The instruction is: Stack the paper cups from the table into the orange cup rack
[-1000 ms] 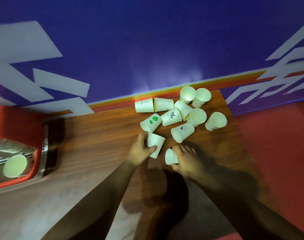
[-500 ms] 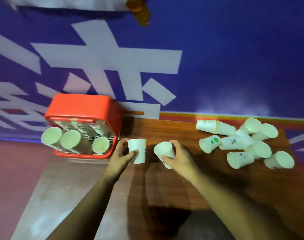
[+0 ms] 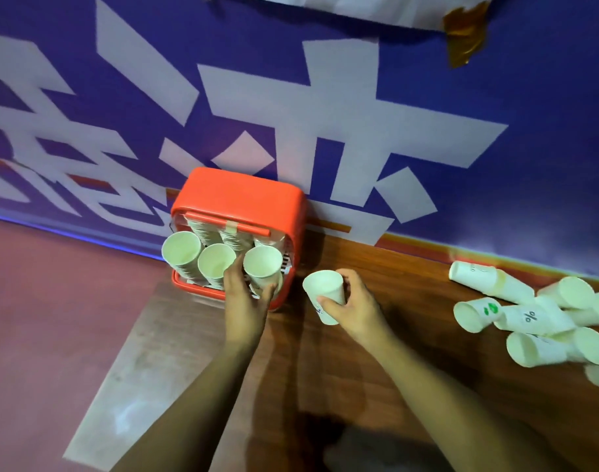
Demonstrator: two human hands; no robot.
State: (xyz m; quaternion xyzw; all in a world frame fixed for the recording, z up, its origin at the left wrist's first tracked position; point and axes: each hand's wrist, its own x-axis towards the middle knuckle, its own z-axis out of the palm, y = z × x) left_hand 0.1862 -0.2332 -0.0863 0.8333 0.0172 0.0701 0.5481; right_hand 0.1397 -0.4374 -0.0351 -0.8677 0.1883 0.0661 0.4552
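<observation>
Two cups gripped, left end of table [image 3: 410, 284].
Left hand [image 3: 247, 298] wraps one cup [image 3: 262, 264] at orange rack [image 3: 243, 195]; right hand [image 3: 356, 304] pinches other cup [image 3: 323, 291] beside; loose pile [image 3: 529, 318] cropped.

Dim indoor scene with soft overall focus, lit seemingly from above and behind the viewer. The orange cup rack [image 3: 243, 195] is the brightest, most saturated spot. Below and to the right of the rack, heavy dark shadows spread across the table [image 3: 410, 260]. To its lower left, a pale strip carries a faint sheen. The paper cups [image 3: 529, 318] far right of the rack look smeared. The wall [image 3: 495, 199] behind the rack bows with wide-angle distortion.
</observation>
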